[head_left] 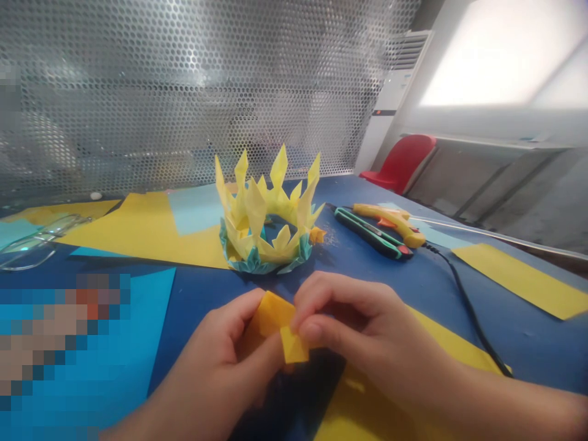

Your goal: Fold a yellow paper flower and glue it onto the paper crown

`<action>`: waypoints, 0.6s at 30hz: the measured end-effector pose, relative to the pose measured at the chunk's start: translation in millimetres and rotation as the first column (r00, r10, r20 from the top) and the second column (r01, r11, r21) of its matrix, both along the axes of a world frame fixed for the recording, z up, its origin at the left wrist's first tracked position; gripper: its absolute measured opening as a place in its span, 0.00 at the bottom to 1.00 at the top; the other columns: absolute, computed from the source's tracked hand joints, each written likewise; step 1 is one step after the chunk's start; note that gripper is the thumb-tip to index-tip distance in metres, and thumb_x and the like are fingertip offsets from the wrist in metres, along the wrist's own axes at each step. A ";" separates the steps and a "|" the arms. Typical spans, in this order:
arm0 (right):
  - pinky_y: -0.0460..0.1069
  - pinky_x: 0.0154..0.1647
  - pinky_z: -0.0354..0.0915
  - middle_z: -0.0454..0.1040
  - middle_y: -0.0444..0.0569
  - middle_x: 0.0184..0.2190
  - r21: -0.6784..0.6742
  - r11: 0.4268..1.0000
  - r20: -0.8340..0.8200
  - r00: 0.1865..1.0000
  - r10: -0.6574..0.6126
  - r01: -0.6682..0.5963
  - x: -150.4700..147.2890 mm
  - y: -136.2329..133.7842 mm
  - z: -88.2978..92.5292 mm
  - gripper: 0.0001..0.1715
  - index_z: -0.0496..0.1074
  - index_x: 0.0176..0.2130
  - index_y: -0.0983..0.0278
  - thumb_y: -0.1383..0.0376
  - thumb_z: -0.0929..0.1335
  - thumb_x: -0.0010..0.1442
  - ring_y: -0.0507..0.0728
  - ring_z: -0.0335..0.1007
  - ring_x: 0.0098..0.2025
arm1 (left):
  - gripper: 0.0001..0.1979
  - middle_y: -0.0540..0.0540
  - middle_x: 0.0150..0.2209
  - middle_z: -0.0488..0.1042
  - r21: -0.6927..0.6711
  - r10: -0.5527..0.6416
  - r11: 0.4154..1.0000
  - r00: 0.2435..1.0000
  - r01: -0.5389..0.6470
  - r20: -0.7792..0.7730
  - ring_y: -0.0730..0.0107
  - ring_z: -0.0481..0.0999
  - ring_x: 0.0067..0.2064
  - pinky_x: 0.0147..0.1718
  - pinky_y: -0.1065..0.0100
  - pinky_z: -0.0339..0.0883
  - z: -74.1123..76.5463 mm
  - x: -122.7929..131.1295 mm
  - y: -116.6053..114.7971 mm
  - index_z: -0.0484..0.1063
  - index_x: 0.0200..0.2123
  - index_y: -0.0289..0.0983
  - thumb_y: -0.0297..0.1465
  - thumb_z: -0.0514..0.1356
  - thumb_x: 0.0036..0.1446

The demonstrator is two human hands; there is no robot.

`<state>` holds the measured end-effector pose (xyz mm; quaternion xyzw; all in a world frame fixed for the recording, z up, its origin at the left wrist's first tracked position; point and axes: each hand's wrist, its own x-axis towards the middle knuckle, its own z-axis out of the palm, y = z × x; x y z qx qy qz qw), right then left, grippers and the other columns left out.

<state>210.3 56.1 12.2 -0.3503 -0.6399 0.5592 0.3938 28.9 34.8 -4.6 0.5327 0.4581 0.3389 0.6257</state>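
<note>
Between my hands is a small folded piece of orange-yellow paper (272, 313), with a lighter yellow flap hanging at its lower right. My left hand (225, 355) pinches its left and lower side between thumb and fingers. The fingertips of my right hand (358, 318) close on its right edge. Just beyond them stands a crown of folded paper (275, 245), pale yellow points above a teal base. A small orange folded piece (317, 235) touches or lies beside the crown's right side.
A teal and black cutter (370, 233) and a yellow glue gun (395, 222) with a black cord lie at right. Yellow sheets (138, 229) and a blue sheet (142, 343) cover parts of the blue table (432, 288). Glasses (34, 245) lie left; a red chair (407, 160) stands behind.
</note>
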 end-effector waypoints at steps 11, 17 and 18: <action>0.43 0.33 0.70 0.77 0.41 0.28 -0.158 0.985 -0.030 0.997 -0.071 0.065 -0.5 3.5 -1.8 0.17 0.76 0.34 0.62 0.61 0.81 0.47 0.49 0.74 0.31 | 0.11 0.57 0.20 0.66 0.100 0.129 0.988 0.986 -0.118 -0.105 0.77 0.60 0.21 0.20 0.77 0.56 9.6 2.5 -2.0 0.72 0.28 0.39 0.39 0.68 0.53; 0.43 0.36 0.73 0.81 0.40 0.26 -0.279 0.957 0.020 0.997 -0.072 0.074 1.7 8.2 -2.5 0.11 0.79 0.28 0.63 0.64 0.81 0.46 0.50 0.78 0.30 | 0.07 0.57 0.20 0.66 0.129 0.175 0.980 0.969 -0.154 -0.172 0.74 0.63 0.22 0.22 0.74 0.59 13.2 4.3 -2.7 0.74 0.30 0.40 0.36 0.65 0.55; 0.43 0.36 0.73 0.81 0.40 0.26 -0.267 0.959 0.034 0.996 -0.085 0.091 2.0 8.6 -2.7 0.10 0.79 0.28 0.62 0.65 0.81 0.46 0.50 0.78 0.31 | 0.06 0.57 0.20 0.66 0.131 0.167 0.981 0.970 -0.145 -0.178 0.74 0.63 0.22 0.22 0.74 0.60 12.2 4.2 -2.7 0.74 0.32 0.40 0.36 0.64 0.56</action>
